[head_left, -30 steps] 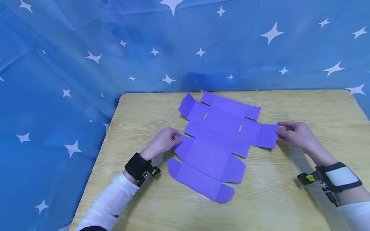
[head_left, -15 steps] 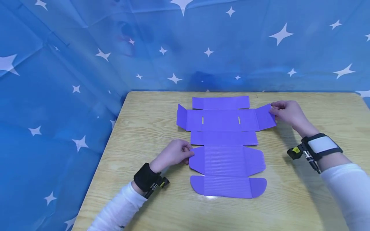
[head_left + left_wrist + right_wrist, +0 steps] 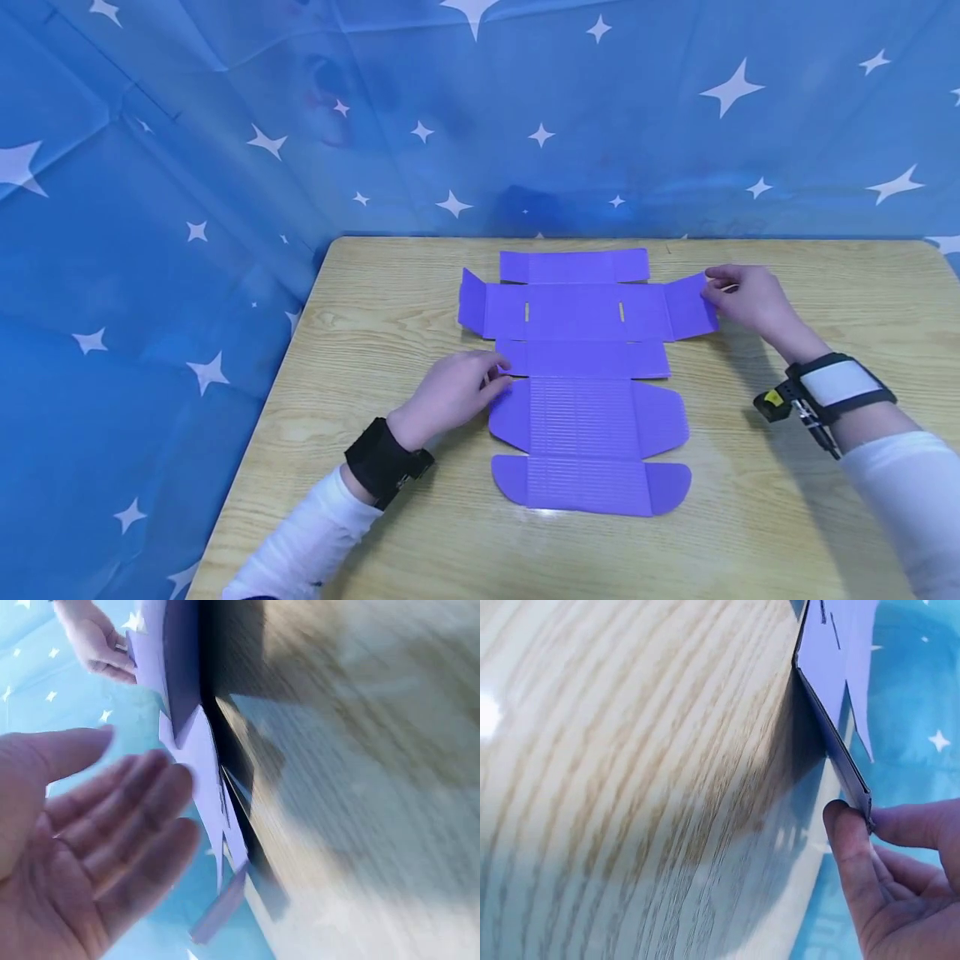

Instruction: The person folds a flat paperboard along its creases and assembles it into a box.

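Observation:
A purple cardboard box blank (image 3: 577, 358), unfolded, lies on the table in the head view, its rows of panels running toward me. Two slots show in its wide upper panel, and its side flaps stick out left and right. My right hand (image 3: 750, 300) pinches the raised right flap (image 3: 690, 306) between thumb and fingers; the right wrist view shows this flap edge (image 3: 847, 774) lifted off the wood. By the left edge, my left hand (image 3: 457, 390) has thumb and fingers apart. In the left wrist view this hand (image 3: 97, 840) holds nothing.
The light wooden table (image 3: 360, 325) has its far edge against a blue curtain (image 3: 420, 83) with white stars. More curtain hangs along the left side. A strapped camera (image 3: 776, 402) sits at the right wrist.
The box blank has turned from slanted to square with the table. My left hand has let go of a left flap and shifted slightly away from me. The right hand keeps its pinch.

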Motion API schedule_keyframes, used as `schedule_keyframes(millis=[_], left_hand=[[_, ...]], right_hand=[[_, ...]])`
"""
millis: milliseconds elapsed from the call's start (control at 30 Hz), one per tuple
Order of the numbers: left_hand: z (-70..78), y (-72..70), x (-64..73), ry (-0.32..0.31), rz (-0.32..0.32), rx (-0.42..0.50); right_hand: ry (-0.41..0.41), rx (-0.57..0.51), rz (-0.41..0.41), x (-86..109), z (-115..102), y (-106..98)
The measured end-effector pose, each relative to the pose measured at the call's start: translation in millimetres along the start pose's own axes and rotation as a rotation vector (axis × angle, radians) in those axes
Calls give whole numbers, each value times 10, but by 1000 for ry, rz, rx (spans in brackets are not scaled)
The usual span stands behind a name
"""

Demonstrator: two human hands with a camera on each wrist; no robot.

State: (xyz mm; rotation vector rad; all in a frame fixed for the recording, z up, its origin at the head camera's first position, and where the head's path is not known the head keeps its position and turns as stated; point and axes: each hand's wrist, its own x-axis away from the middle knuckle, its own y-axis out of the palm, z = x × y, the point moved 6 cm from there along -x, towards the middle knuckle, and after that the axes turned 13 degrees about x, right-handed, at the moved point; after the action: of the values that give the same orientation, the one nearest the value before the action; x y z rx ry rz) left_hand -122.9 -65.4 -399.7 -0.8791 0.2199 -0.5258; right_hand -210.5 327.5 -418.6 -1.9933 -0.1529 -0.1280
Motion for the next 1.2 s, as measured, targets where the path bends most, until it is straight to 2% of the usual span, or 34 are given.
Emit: schedule_keyframes(millis=[100, 200, 400, 500, 600, 767, 1033, 1200], left_hand=[[141, -13, -59, 89, 27, -48], [248, 29, -146, 145, -14, -111], [383, 312, -262, 240, -300, -246], [427, 433, -280, 262, -390, -282], [451, 512, -310, 259, -432, -311], [423, 625, -344, 219, -518, -359], [354, 773, -367, 154, -601, -394], [304, 853, -356, 138, -629, -431]], right_hand=[[-21, 2, 17, 10, -8, -7], [-37, 12, 36, 18, -25, -17], [-53, 28, 49, 30, -48, -14], [-62, 45, 49, 29, -60, -17], [-74, 59, 59, 28, -67, -28], [-87, 79, 68, 28, -47, -31], [-78, 164, -78, 20, -94, 41], [-113, 230, -77, 39, -186, 58]])
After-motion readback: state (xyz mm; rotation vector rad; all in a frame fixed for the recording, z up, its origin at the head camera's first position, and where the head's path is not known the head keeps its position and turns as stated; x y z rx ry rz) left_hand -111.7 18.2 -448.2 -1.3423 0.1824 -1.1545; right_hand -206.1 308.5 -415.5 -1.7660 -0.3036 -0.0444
